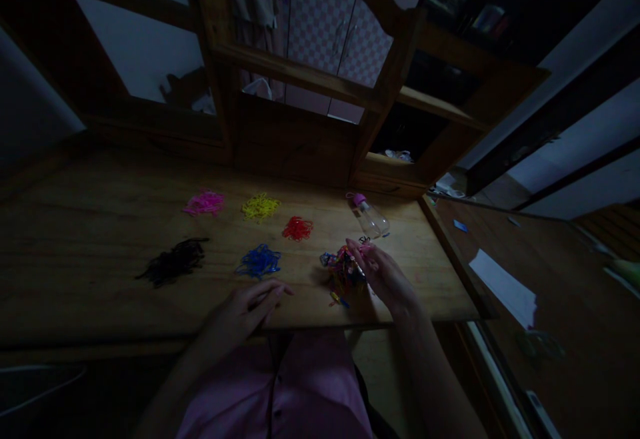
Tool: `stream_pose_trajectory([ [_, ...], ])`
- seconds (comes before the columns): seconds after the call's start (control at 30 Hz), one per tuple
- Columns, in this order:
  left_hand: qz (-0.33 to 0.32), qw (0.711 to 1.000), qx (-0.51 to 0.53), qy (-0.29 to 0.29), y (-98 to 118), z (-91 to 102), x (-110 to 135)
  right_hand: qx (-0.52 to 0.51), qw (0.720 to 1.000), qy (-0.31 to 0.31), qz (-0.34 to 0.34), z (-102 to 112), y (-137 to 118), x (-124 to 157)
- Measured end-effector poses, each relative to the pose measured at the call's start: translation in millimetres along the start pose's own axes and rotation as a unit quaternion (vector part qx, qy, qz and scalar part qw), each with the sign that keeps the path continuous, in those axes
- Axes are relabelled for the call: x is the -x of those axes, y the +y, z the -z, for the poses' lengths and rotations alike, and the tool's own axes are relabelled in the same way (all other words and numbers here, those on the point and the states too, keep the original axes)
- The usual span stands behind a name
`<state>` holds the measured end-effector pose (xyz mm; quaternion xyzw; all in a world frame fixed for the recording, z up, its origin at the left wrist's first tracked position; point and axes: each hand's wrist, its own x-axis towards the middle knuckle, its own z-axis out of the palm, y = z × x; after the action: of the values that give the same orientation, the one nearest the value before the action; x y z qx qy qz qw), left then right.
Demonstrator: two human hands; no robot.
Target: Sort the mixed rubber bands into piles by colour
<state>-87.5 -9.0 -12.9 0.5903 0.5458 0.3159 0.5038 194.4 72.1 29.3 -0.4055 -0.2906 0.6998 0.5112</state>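
While a clear bottle (pixel 371 219) lies behind, the right hand (pixel 384 274) touches mixed bands (pixel 346 276), grip unclear, the left hand (pixel 254 302) loosely curled.

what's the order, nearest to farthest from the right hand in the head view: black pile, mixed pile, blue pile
1. mixed pile, just left of the right hand
2. blue pile, farther left, beyond the left hand
3. black pile, leftmost of the piles

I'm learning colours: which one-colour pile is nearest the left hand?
The blue pile; the black pile, red pile, yellow pile and pink pile are farther from that hand.
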Motion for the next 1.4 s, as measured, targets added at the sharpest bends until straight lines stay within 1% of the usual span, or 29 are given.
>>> stream_pose_trajectory([
  [0.1, -0.007, 1.0, 0.0, 0.003, -1, -0.4, 0, 0.003, 1.0, -0.005, -0.013, -8, 0, 7],
  [0.27, -0.005, 1.0, 0.005, -0.003, -2, 0.5, -2, -0.045, 0.996, -0.026, -0.075, -20, 3, 17],
  [0.43, -0.005, 1.0, -0.001, 0.0, -1, 1.2, -1, -0.112, 0.987, -0.081, -0.08, -32, 2, 24],
  [0.6, 0.002, 1.0, 0.01, -0.003, 0, -0.2, 1, -0.142, 0.979, -0.089, -0.119, -39, -3, 27],
  [0.73, -0.001, 1.0, 0.003, 0.003, 6, -0.2, 1, -0.184, 0.97, -0.093, -0.128, -42, -6, 24],
  [0.8, -0.001, 1.0, -0.002, 0.002, 8, 0.0, 1, -0.195, 0.967, -0.094, -0.135, -46, -7, 17],
  [0.87, -0.003, 1.0, -0.002, 0.001, 8, -0.1, 1, -0.192, 0.966, -0.098, -0.146, -56, -8, 5],
  [1.0, -0.011, 1.0, 0.006, -0.001, 5, -1.5, 0, -0.152, 0.968, -0.117, -0.162, -86, -4, -29],
  [1.1, -0.024, 1.0, 0.012, 0.005, 6, -3.2, 1, -0.118, 0.971, -0.128, -0.163, -114, 8, -55],
  [1.23, -0.037, 0.999, 0.017, 0.012, 14, -3.7, 2, -0.09, 0.973, -0.15, -0.154, -157, 35, -93],
  [1.4, -0.038, 0.999, 0.014, 0.01, 19, -1.8, 4, -0.037, 0.976, -0.148, -0.155, -223, 75, -147],
])
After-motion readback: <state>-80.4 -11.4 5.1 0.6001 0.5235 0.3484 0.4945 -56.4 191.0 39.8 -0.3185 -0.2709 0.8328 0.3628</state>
